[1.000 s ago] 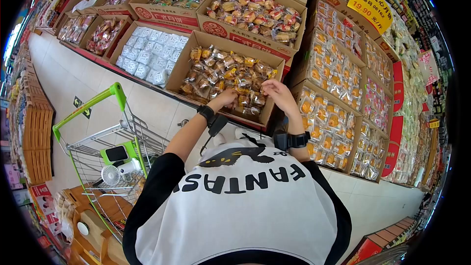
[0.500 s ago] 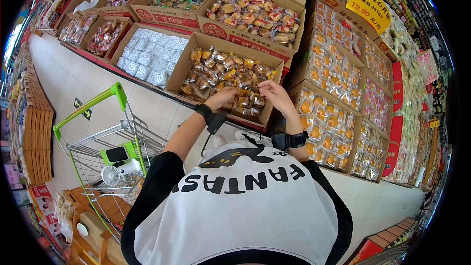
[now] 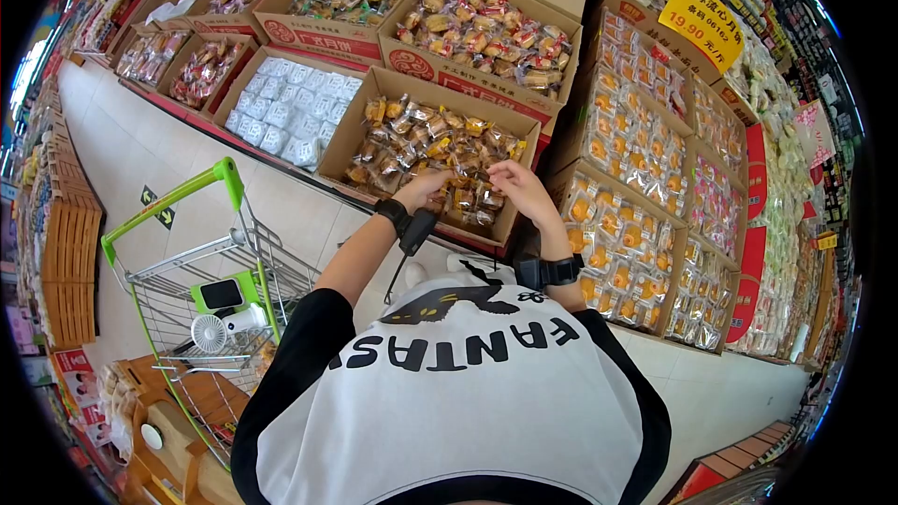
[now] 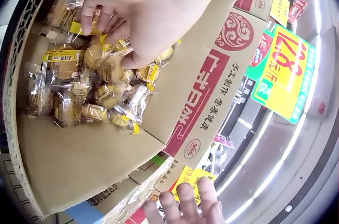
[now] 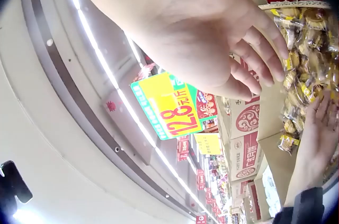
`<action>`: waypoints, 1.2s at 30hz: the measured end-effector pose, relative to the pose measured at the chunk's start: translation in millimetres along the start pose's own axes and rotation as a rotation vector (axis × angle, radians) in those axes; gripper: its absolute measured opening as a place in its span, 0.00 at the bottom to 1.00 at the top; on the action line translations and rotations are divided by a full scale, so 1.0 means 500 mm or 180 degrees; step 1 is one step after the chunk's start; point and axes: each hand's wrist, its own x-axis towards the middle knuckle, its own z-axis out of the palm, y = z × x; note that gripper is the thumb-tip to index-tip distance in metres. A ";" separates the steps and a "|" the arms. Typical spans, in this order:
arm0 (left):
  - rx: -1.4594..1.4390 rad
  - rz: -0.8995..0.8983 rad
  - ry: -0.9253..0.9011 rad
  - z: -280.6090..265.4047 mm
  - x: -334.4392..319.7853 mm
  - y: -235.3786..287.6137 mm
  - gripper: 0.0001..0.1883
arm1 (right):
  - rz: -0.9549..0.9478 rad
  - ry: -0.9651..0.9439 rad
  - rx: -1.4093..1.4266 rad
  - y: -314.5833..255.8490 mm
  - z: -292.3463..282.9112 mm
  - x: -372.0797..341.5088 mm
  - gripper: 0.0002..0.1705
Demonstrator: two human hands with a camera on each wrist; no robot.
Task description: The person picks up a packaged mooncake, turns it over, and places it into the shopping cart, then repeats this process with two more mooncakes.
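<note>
Wrapped mooncakes (image 4: 108,94) in clear packets with yellow labels fill an open cardboard box (image 3: 379,84). My left hand (image 3: 424,189) reaches down into the box from its near side. In the left wrist view the left hand's loosely bent fingers (image 4: 114,23) rest among the packets, some fingertips hidden by wrappers. My right hand (image 3: 524,191) hovers over the right part of the box. Its fingers (image 5: 259,57) are relaxed and slightly bent in the right wrist view, with nothing between them.
A box of white packets (image 3: 281,112) stands left, and another mooncake box (image 3: 486,33) lies behind. Boxes of orange-centred packets (image 3: 617,224) line the right. A shopping cart (image 3: 210,252) with a small fan (image 3: 209,332) stands at lower left. Yellow price signs (image 3: 702,26) hang above.
My right hand has moved a little left and inward over the box. The left hand has shifted slightly among the packets, staying in about the same spot.
</note>
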 end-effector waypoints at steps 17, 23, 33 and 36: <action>0.0589 0.0688 -0.0556 -0.064 -0.087 0.010 0.20 | -0.0023 -0.0054 0.0161 0.019 0.010 0.007 0.12; 0.0466 0.1432 -0.1468 -0.043 -0.194 0.040 0.18 | 0.0058 -0.0059 -0.0068 0.011 0.014 -0.002 0.20; -0.0537 0.2160 -0.1781 -0.046 -0.313 0.073 0.20 | -0.0348 -0.0501 0.0589 -0.056 0.035 -0.016 0.21; -0.0725 0.2229 -0.1685 -0.050 -0.308 0.056 0.21 | -0.0352 -0.0535 0.0217 -0.044 0.033 -0.014 0.18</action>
